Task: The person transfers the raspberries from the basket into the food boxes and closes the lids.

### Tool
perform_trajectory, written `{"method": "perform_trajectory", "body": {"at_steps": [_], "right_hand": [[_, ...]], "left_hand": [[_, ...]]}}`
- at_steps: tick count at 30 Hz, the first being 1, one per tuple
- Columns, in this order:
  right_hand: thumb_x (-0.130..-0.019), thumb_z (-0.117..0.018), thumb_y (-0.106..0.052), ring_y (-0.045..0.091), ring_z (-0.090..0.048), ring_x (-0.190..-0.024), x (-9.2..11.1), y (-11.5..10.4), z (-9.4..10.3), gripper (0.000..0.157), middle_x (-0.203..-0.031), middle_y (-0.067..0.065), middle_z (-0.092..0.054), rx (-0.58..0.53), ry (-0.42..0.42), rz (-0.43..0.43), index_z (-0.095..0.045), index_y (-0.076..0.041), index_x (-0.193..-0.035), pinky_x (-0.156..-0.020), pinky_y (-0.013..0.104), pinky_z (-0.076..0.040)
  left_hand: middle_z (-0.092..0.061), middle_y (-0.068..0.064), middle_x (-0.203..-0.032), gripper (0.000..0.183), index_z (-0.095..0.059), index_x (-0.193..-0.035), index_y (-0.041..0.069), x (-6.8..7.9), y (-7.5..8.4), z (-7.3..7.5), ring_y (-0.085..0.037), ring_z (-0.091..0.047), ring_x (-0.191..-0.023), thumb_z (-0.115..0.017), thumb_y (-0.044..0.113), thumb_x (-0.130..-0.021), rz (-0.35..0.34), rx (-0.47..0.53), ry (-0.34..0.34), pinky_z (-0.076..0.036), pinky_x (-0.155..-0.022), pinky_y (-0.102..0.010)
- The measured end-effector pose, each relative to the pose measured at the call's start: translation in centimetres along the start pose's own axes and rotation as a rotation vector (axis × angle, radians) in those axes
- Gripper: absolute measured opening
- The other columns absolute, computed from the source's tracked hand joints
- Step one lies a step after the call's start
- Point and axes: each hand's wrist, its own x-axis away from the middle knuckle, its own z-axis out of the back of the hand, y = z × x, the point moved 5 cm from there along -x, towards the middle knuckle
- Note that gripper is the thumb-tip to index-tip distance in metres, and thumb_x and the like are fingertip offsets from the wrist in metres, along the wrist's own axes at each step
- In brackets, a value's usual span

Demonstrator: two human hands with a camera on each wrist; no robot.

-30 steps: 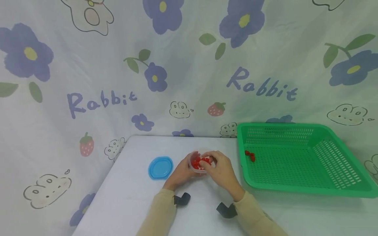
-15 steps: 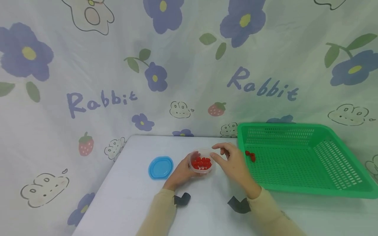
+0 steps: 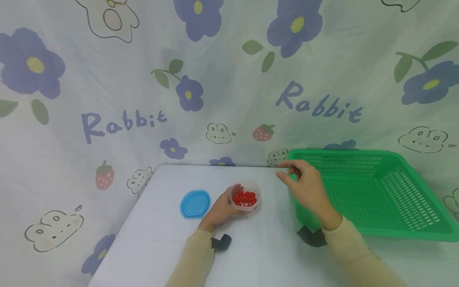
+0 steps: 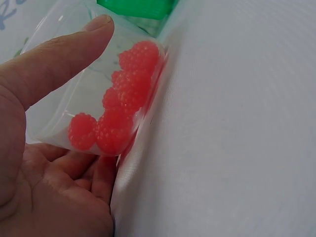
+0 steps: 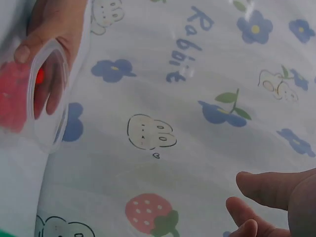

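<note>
The left hand (image 3: 219, 209) grips a tub (image 3: 254, 187) of berries (image 3: 245, 198) near the worktop's (image 3: 265, 247) back edge. The right hand (image 3: 307, 188), loose and free, hovers by the basket's (image 3: 358, 199) left edge.

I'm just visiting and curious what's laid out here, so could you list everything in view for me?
Clear cup: one, transparent, mid-table
Raspberry-like pieces: several (overlapping, no exact count), red, inside the cup
Lid: one, blue, on the table, left of the cup
Basket: one, green, on the table's right side, partly hidden
Table: one, white, under all these
Backdrop sheet: one, whitish with printed flowers, rabbits, strawberries, behind the table
Left grip: one, bare hand, holding the cup
Right grip: one, bare hand, holding nothing, before the basket's left side
Sleeves: two, beige, on the forearms
Wrist attachments: two, dark, at the sleeve ends
</note>
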Motion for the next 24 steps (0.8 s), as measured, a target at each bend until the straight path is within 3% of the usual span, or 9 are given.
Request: {"method": "perform_trajectory", "body": {"at_steps": [8,14,24], "right_hand": [[-0.093,-0.072,-0.014,0.02,-0.042,-0.065,-1.1,1.2,1.7,0.016,-0.081,0.004,-0.053,0.057,-0.004,0.015,-0.074,-0.006,-0.106,-0.06,0.029,-0.034],[-0.093,-0.072,-0.016,0.02,-0.041,-0.065,-2.2,2.8,2.6,0.016,-0.08,0.006,-0.054,0.073,-0.016,0.01,-0.074,-0.004,-0.104,-0.059,0.03,-0.033],[-0.098,-0.067,-0.025,0.021,-0.038,-0.065,-3.6,6.0,3.5,0.028,-0.082,0.008,-0.052,0.123,-0.105,-0.079,-0.072,-0.002,-0.113,-0.059,0.034,-0.032]], "left_hand": [[-0.046,0.01,-0.152,0.098,-0.035,-0.156,0.028,0.0,-0.1,0.0,-0.022,-0.037,-0.144,-0.089,0.036,-0.075,0.004,-0.006,0.001,-0.037,-0.112,-0.055],[-0.046,0.012,-0.151,0.096,-0.037,-0.154,0.033,0.0,-0.2,-0.1,-0.02,-0.036,-0.144,-0.089,0.036,-0.074,0.009,0.005,-0.004,-0.036,-0.114,-0.054],[-0.046,0.01,-0.151,0.095,-0.037,-0.154,0.032,0.0,-0.1,0.0,-0.021,-0.037,-0.144,-0.09,0.034,-0.075,0.005,0.006,-0.001,-0.037,-0.113,-0.053]]}}
